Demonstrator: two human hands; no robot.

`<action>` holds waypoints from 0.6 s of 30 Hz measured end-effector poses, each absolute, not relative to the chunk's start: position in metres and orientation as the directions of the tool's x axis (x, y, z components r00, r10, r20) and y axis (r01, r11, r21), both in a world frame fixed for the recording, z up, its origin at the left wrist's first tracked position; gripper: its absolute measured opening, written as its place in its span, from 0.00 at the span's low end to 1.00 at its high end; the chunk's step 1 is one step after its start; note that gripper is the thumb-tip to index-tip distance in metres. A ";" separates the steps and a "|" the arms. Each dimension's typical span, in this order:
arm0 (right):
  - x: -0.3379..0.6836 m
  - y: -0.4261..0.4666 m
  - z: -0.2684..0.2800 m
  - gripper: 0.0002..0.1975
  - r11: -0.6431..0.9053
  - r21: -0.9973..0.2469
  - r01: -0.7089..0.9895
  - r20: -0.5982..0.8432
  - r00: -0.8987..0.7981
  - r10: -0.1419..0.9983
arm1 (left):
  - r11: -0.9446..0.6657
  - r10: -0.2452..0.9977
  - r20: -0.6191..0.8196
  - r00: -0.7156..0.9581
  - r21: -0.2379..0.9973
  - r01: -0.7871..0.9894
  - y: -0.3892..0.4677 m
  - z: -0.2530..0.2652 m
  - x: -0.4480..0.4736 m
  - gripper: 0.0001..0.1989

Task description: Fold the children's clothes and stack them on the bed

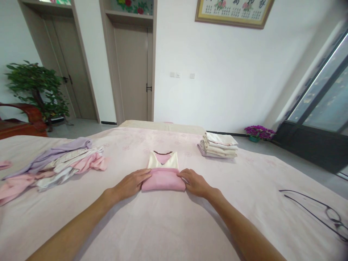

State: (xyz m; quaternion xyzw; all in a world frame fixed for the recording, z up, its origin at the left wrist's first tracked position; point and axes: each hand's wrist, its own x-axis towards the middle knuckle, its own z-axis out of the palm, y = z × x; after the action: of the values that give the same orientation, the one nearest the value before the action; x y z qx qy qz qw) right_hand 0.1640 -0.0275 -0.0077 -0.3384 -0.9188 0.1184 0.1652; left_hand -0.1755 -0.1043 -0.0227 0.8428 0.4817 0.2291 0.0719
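Though folded up from below, apparently not yet closed over the cream neckline (173, 161). Holding a pink-and-cream garment (163, 177) on the pink cover (168, 224) between left hand (134, 182) and right hand (196, 183), with fingers (185, 174) pinching its side edges. Judging by folded stack (219, 145) and loose heap (62, 166), partly done, with more left to fold.

Unreadable characters (262, 3) on framed picture (231, 17)

**Around the Room**

Thin black-framed glasses (334, 214) lie unfolded at the right. A gold-framed picture (235, 10) hangs on the white wall (223, 79), square white plates (192, 75) lower down. A leafy green plant (35, 83) stands near a grey-brown door (69, 54); purple flowers (259, 132) fill a green pot (254, 139).
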 end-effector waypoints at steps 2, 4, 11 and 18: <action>0.172 -0.033 -0.004 0.28 0.780 -0.302 0.548 0.185 -0.769 0.612 | -0.522 0.853 0.244 0.462 0.343 0.781 -0.110 -0.020 -0.184 0.32; 0.174 -0.037 -0.005 0.32 0.790 -0.279 0.546 0.190 -0.775 0.603 | -0.514 0.858 0.196 0.475 0.327 0.793 -0.114 -0.017 -0.187 0.36; 0.158 -0.034 -0.017 0.21 0.788 -0.187 0.586 0.347 -0.711 0.611 | -0.510 0.845 0.274 0.459 0.162 0.845 -0.112 -0.023 -0.176 0.31; 0.167 -0.031 -0.009 0.20 0.860 -0.285 0.424 0.399 -0.763 0.509 | -0.535 0.823 0.375 0.427 0.260 0.803 -0.106 -0.022 -0.173 0.22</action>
State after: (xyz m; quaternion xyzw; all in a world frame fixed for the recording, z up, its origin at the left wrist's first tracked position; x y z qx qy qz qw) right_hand 0.1673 -0.0307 -0.0090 -0.2494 -0.9346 0.0893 0.2375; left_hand -0.1732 -0.1064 -0.0217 0.8443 0.4815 0.2341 0.0207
